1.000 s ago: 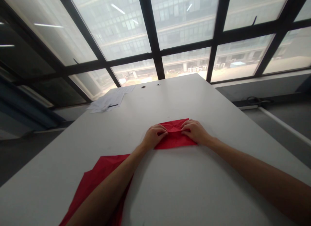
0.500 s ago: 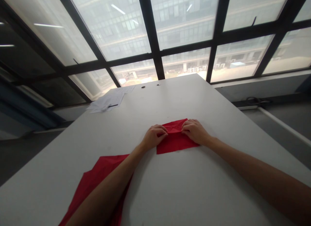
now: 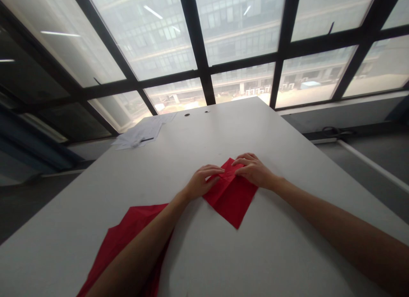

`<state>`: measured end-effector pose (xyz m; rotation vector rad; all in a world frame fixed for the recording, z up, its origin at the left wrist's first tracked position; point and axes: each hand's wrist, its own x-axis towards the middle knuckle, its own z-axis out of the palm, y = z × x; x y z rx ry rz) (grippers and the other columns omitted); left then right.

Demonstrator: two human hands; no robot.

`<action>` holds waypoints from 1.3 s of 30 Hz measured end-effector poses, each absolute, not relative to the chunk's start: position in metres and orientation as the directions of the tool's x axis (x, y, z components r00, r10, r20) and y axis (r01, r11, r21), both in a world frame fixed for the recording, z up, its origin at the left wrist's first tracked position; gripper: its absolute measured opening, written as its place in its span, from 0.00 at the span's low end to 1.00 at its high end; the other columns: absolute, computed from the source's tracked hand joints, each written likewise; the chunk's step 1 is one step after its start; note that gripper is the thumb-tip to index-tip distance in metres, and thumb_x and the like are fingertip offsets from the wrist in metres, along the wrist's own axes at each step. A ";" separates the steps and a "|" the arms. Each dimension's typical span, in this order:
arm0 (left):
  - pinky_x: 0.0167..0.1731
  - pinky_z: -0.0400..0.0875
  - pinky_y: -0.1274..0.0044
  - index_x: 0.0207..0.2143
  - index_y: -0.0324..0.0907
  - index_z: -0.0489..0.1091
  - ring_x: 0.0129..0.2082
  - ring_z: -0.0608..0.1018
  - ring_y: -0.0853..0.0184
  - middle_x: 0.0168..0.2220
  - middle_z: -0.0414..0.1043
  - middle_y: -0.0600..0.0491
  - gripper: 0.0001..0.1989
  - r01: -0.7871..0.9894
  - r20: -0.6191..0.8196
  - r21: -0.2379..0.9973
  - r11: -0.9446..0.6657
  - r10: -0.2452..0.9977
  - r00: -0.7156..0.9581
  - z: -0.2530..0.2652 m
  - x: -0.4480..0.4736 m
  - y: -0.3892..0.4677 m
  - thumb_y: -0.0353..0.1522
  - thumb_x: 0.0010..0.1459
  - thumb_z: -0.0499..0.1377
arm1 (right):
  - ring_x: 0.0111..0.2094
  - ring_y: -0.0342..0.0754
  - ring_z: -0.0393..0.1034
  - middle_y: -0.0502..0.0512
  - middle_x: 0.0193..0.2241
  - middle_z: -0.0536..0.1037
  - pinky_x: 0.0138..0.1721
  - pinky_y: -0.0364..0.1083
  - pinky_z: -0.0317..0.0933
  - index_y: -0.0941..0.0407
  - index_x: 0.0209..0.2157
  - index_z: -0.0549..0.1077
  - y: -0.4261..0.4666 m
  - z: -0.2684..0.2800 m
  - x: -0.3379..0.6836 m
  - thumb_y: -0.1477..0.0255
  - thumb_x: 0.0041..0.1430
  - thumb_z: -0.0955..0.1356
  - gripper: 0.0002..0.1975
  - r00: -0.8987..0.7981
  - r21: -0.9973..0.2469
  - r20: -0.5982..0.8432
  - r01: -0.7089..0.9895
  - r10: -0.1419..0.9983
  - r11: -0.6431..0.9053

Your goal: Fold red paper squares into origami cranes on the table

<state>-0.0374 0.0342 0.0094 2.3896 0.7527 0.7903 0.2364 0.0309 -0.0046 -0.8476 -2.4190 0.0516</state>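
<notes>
A small square red sheet (image 3: 234, 199) lies turned like a diamond on the white table, one corner pointing towards me. Creases cross its upper half; whether it is paper or thin cloth I cannot tell. On its left edge, my left hand (image 3: 203, 181) has the sheet between thumb and fingers. From the other side my right hand (image 3: 254, 171) holds the sheet near its upper right edge, with bent fingers and the thumb close by. Under my left forearm spreads a larger, crumpled red piece (image 3: 128, 229), partly hidden by the arm.
The white table (image 3: 223, 263) reaches forward to dark-framed windows (image 3: 241, 28). Loose papers (image 3: 140, 133) with a dark pen (image 3: 147, 139) on them lie at its far left. Two small holes sit near the far edge. A blue curtain (image 3: 35, 139) hangs at left.
The red sheet has turned from lying square to me to a diamond, its near corner now pointing my way. My fingers have shifted their hold and loosened slightly.
</notes>
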 end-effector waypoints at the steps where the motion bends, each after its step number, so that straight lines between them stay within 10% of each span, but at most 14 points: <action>1: 0.58 0.67 0.65 0.53 0.46 0.75 0.56 0.75 0.59 0.53 0.76 0.48 0.15 0.353 0.371 0.564 -0.747 0.611 0.699 0.007 -0.037 0.036 0.36 0.65 0.58 | 0.54 0.52 0.64 0.51 0.50 0.78 0.58 0.54 0.51 0.47 0.38 0.81 0.029 -0.004 0.234 0.74 0.67 0.65 0.12 -0.636 -0.207 0.499 0.572 0.588 0.794; 7: 0.62 0.64 0.63 0.55 0.48 0.74 0.60 0.71 0.58 0.57 0.73 0.51 0.17 0.513 0.271 0.368 -0.776 0.617 0.739 -0.002 -0.037 0.041 0.37 0.65 0.59 | 0.49 0.56 0.66 0.60 0.46 0.76 0.52 0.54 0.59 0.55 0.49 0.75 0.003 -0.002 0.210 0.73 0.63 0.68 0.13 -0.294 -0.292 0.458 0.841 0.839 0.455; 12: 0.60 0.66 0.61 0.53 0.52 0.75 0.59 0.72 0.58 0.58 0.72 0.54 0.15 0.636 0.291 0.295 -0.713 0.701 0.651 -0.003 -0.040 0.042 0.36 0.65 0.59 | 0.52 0.58 0.64 0.60 0.50 0.75 0.54 0.56 0.58 0.54 0.50 0.76 -0.009 -0.012 0.205 0.64 0.61 0.70 0.17 -0.333 -0.344 0.353 0.823 0.874 0.453; 32: 0.50 0.73 0.67 0.33 0.46 0.79 0.41 0.80 0.63 0.40 0.80 0.52 0.06 0.599 0.421 0.488 -0.635 0.772 0.475 -0.010 -0.042 0.050 0.31 0.61 0.61 | 0.46 0.53 0.71 0.55 0.44 0.80 0.53 0.55 0.61 0.51 0.37 0.82 0.006 -0.025 0.209 0.70 0.58 0.72 0.05 -0.232 -0.516 0.415 0.737 0.880 0.437; 39: 0.65 0.56 0.58 0.61 0.50 0.67 0.66 0.64 0.56 0.64 0.65 0.50 0.26 0.610 0.266 0.417 -0.674 0.732 0.627 -0.008 -0.041 0.048 0.40 0.61 0.63 | 0.42 0.51 0.72 0.54 0.38 0.81 0.50 0.51 0.63 0.53 0.33 0.81 0.007 -0.023 0.211 0.74 0.59 0.71 0.05 -0.222 -0.543 0.433 0.709 0.874 0.449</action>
